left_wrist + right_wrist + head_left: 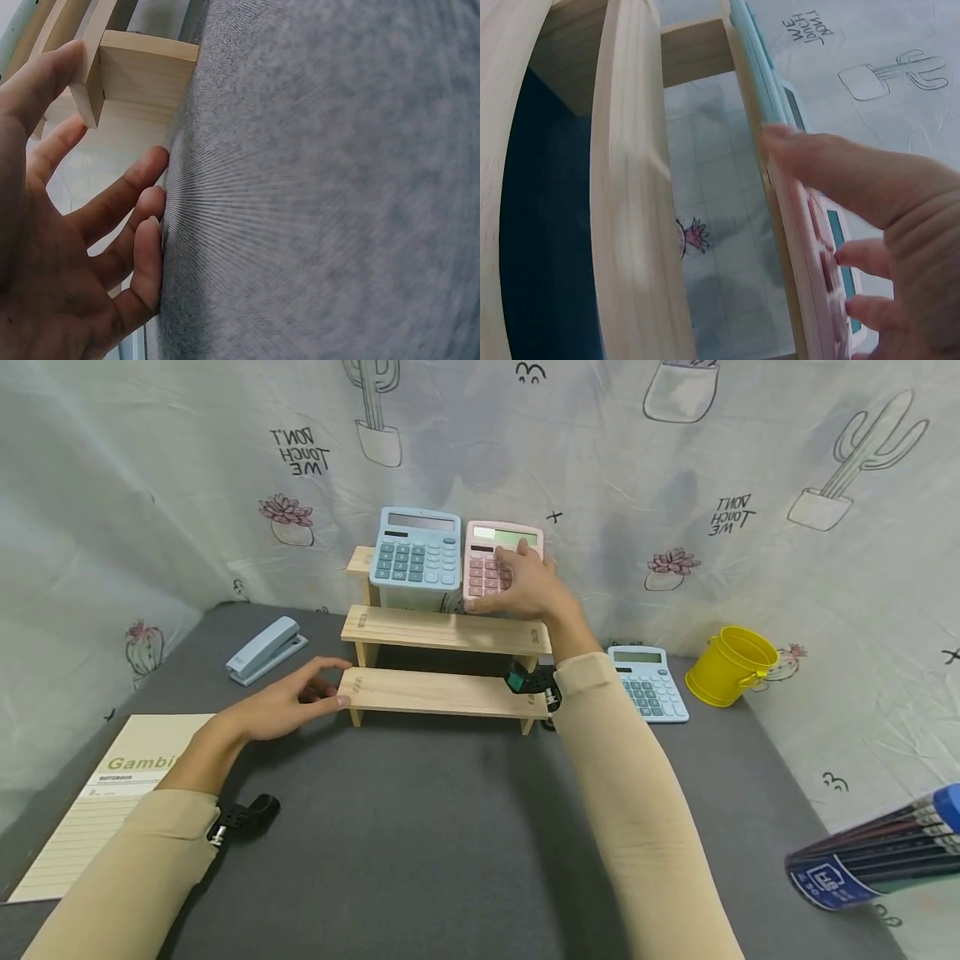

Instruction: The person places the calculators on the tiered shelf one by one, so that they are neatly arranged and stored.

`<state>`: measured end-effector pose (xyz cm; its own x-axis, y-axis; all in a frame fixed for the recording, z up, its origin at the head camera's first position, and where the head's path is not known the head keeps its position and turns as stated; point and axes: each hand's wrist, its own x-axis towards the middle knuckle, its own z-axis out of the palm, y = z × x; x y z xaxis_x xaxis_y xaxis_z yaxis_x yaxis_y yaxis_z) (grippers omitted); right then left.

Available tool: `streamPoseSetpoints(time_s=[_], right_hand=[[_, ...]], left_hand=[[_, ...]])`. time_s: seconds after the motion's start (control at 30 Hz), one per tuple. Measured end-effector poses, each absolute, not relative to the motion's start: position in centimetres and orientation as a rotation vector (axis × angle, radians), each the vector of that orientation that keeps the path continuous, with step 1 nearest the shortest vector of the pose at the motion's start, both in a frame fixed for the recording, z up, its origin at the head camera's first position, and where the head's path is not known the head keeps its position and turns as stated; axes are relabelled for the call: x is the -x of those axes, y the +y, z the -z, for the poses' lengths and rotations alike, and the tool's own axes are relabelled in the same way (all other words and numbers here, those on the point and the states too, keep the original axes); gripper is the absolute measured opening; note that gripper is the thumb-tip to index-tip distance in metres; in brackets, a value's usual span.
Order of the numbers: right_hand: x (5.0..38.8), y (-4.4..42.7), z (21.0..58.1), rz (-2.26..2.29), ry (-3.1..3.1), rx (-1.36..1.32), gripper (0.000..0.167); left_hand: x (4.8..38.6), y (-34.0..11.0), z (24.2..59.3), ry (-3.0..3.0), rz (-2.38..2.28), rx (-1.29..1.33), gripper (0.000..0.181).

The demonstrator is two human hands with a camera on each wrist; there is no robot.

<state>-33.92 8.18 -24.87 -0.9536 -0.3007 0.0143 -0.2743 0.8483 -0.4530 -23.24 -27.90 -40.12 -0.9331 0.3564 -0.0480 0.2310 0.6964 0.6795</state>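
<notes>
A wooden three-step stand [446, 693] stands on the grey table. My left hand [281, 702] pinches the left end of its lowest step between thumb and index finger; the other fingers touch the table in the left wrist view. On the top step a pink calculator [480, 572] leans back beside a blue calculator [416, 547]. My right hand [536, 585] lies over the pink calculator's right side, fingertips touching its keys. In the right wrist view, the extended thumb [817, 161] is at its lower edge, near the blue calculator.
A pale blue stapler [266, 647] and a notebook [112, 802] lie at the left. To the right are another blue calculator [651, 689], a yellow bucket [720, 672] and a tub of pencils [847, 872]. A patterned cloth [585, 460] hangs behind.
</notes>
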Motion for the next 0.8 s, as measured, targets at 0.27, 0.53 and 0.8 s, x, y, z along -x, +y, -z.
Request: streamPoseSetpoints(time_s=[0.27,0.53,0.8], right_hand=[[34.3,8.6,25.1,0.746,2.964,0.541,0.104],[34.9,8.1,25.0,0.726,2.984,0.555,0.099],[35.2,8.4,25.0,0.71,2.98,0.558,0.097]], left_hand=[[23.4,-27.9,39.9,2.729,-1.047,-0.459,0.066],[23.1,-28.0,40.0,2.738,-1.052,-0.468,0.066],[23.0,-27.8,39.7,2.73,-1.06,-0.485,0.066]])
